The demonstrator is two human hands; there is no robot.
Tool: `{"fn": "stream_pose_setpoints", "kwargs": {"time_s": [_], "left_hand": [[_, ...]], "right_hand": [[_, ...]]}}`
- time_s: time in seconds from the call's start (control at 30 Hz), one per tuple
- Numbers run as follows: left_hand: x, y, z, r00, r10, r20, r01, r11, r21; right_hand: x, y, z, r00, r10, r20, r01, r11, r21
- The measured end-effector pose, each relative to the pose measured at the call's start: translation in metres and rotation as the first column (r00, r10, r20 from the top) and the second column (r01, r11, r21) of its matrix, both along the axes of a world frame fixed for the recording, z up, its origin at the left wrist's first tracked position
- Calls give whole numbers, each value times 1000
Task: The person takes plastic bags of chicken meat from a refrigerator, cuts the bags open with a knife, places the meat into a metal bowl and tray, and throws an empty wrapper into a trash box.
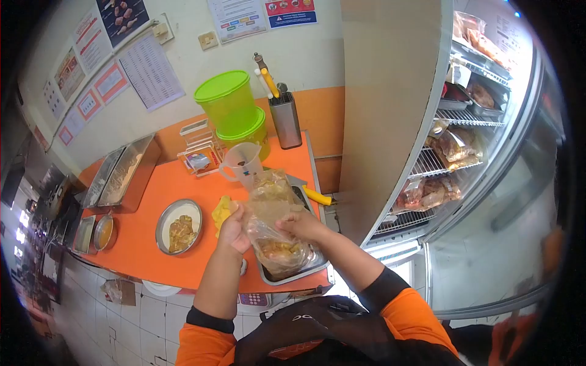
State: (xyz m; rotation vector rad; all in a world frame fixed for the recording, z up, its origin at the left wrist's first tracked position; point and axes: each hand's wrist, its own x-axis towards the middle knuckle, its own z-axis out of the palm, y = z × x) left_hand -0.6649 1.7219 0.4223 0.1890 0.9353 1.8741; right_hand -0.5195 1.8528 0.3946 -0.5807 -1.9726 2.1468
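A clear plastic bag (261, 221) of marinated meat lies over a metal tray (274, 282) at the table's right side. My left hand (234, 232) pinches the bag's left edge. From the other side, my right hand (303, 226) grips the plastic with bent fingers. Yellowish-brown meat (278, 251) shows through the near part of the bag, and more lies at its far end. Left of my hands, a round metal bowl (160, 229) holds a piece of coated meat (182, 233). Something yellow and crumpled (221, 211) sits just beyond my left hand.
A measuring jug (249, 163) and green tubs (226, 100) stand behind the bag, beside a knife block (285, 122). A yellow-handled knife (317, 196) lies by the tray. Long metal containers (125, 174) occupy the left. An open fridge (464, 116) with bagged meat stands right.
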Motion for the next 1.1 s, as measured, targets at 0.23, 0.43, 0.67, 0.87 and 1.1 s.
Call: {"fn": "stream_pose_setpoints", "kwargs": {"time_s": [0.23, 0.43, 0.67, 0.87, 1.1], "left_hand": [[65, -52, 34, -504, -254, -825, -64, 964, -258], [79, -58, -66, 37, -245, -969, -9, 969, -245], [50, -30, -75, 702, -214, -679, 168, 977, -135], [54, -4, -76, 764, -80, -640, 38, 996, -78], [66, -42, -114, 357, 271, -894, -692, 719, -58]], "right_hand": [[-1, 13, -39, 957, 16, 291, -122, 929, 348], [26, 23, -61, 883, -21, 468, -291, 758, 583], [188, 57, -103, 878, -469, -93, 356, 771, -528], [430, -15, -269, 550, -749, 370, 731, 217, -647], [754, -159, -327, -336, -590, 734, 922, -366, 128]]}}
